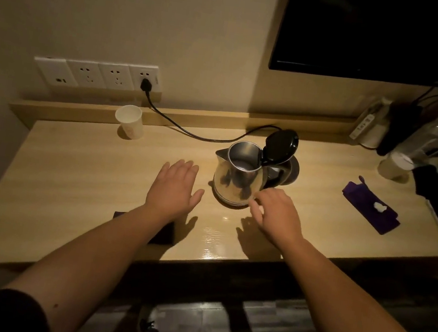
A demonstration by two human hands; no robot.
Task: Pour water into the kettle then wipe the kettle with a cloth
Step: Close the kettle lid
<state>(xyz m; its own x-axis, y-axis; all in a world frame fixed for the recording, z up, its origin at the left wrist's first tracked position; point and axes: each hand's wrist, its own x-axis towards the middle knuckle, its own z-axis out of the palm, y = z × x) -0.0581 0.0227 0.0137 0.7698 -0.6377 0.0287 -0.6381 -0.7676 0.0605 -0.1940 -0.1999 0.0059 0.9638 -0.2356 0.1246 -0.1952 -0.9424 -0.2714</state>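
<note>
Both hands empty beside the open kettle, nothing poured or wiped yet.

The surface (pixel 65 199) is wide; the kettle (pixel 238 180) stands mid-surface, lid up, cord trailing behind it. Left hand (pixel 173 187) hovers left of the kettle, fingers straight, released; right hand (pixel 276 214) sits just in front, fingers loosely spread, grasping nothing. Purple cloth (pixel 371 207) lies well right, paper cup (pixel 130 121) far left. A careless reach could knock the kettle or snag the cord; open room lies left.
</note>
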